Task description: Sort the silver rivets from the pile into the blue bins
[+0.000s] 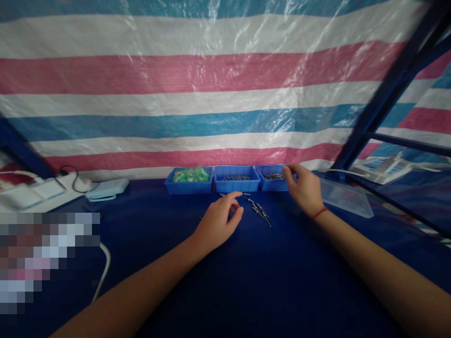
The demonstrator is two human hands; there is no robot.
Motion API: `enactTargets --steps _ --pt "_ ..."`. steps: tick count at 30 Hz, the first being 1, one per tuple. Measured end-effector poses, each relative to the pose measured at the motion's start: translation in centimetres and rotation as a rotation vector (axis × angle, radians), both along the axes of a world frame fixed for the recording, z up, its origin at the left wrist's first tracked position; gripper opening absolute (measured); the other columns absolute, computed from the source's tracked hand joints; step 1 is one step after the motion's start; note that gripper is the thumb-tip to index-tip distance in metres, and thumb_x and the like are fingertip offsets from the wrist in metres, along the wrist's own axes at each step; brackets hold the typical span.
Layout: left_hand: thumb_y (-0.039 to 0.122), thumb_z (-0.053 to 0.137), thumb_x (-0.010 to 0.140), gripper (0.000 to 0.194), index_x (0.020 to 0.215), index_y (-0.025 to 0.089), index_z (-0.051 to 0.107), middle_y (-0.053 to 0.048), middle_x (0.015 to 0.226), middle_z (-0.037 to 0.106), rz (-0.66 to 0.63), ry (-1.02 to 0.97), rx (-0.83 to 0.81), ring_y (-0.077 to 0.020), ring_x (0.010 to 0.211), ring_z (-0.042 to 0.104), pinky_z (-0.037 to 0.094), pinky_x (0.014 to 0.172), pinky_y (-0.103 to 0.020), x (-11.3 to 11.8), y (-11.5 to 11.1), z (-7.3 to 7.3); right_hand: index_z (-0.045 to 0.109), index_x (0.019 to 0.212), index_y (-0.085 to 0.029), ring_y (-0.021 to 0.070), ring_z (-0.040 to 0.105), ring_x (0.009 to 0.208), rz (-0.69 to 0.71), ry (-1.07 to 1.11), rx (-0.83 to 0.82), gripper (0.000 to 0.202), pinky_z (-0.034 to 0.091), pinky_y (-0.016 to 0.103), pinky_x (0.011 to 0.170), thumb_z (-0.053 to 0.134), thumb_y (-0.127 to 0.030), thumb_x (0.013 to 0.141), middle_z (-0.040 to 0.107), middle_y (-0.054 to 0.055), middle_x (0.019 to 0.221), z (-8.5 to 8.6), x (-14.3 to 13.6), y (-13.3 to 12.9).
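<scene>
left hand point(218, 220): half open over the blue table point(268, 281), thumb and forefinger apart with a gap between them; fingertips close to the loose metal pins point(261, 214), whether touching one I cannot tell
right hand point(306, 188): fingers curled, thumb and forefinger drawn toward each other at the right bin point(275, 185); whether they pinch a pin I cannot tell
loose metal pins: scattered on the tabletop between the hands, a few near the left fingertips, the rest in front of the bins
right bin: blue, pins inside, the right hand at its right end
middle bin point(237, 186): blue, more pins inside
left bin point(189, 188): blue, filled with green plastic packaging point(192, 174)
</scene>
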State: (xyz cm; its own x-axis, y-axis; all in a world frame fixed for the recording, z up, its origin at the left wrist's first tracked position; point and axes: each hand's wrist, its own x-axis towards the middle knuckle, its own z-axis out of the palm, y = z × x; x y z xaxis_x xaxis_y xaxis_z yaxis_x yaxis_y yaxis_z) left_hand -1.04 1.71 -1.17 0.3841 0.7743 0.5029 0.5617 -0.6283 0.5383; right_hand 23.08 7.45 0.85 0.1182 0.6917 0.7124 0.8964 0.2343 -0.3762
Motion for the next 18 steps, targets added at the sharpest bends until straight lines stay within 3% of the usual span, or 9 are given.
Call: enactTargets --steps 4,8,11,14,18 --pt "0.019 0.044 0.088 0.024 0.111 0.019 0.053 -0.006 0.096 0.065 -0.005 0.16 0.057 -0.019 0.091 0.06 0.046 0.081 -0.036 -0.3 0.0 0.7 0.062 0.099 -0.012 0.027 0.058 0.078 -0.054 -0.088 -0.05 0.035 0.044 0.039 0.073 0.047 -0.04 0.085 0.062 0.012 0.079 -1.0 1.6 1.3" --pt "0.017 0.043 0.086 0.024 0.1 0.02 0.062 -0.006 0.102 0.064 0.003 0.432 0.081 -0.0214 0.092 0.059 0.044 0.083 -0.038 -2.4 0.8 2.6 0.058 0.103 -0.013 0.0265 0.058 0.082 0.005 -0.056 0.008 0.033 0.045 0.039 0.077 0.048 -0.037 0.083 0.061 0.012 0.084 -0.8 0.6 0.4" --pt "0.021 0.051 0.08 0.023 0.1 0.02 0.064 -0.006 0.097 0.064 -0.015 0.492 -0.095 -0.0184 0.085 0.061 0.045 0.078 -0.03 -5.0 1.8 4.0 0.055 0.105 -0.013 0.0258 0.058 0.084 0.105 -0.03 -0.018 0.03 0.045 0.038 0.077 0.049 -0.033 0.083 0.061 0.012 0.088 -0.7 -0.5 -0.3" --pt "0.037 0.064 0.071 0.031 0.099 0.024 0.067 -0.003 0.089 0.065 -0.182 0.553 -0.318 -0.0155 0.073 0.061 0.045 0.065 -0.022 -7.2 2.6 4.6 0.054 0.104 -0.014 0.0244 0.058 0.081 0.184 -0.027 -0.051 0.028 0.045 0.037 0.073 0.049 -0.029 0.082 0.061 0.012 0.091 -1.0 -1.2 -0.6" --pt "0.03 0.065 0.068 0.016 0.082 0.024 0.07 -0.001 0.079 0.061 -0.202 0.532 -0.348 -0.0144 0.068 0.059 0.043 0.061 -0.02 -7.8 3.1 4.4 0.054 0.105 -0.014 0.0227 0.057 0.078 0.267 -0.026 -0.079 0.027 0.046 0.036 0.069 0.05 -0.027 0.081 0.061 0.011 0.09 -1.4 -2.1 -1.0"
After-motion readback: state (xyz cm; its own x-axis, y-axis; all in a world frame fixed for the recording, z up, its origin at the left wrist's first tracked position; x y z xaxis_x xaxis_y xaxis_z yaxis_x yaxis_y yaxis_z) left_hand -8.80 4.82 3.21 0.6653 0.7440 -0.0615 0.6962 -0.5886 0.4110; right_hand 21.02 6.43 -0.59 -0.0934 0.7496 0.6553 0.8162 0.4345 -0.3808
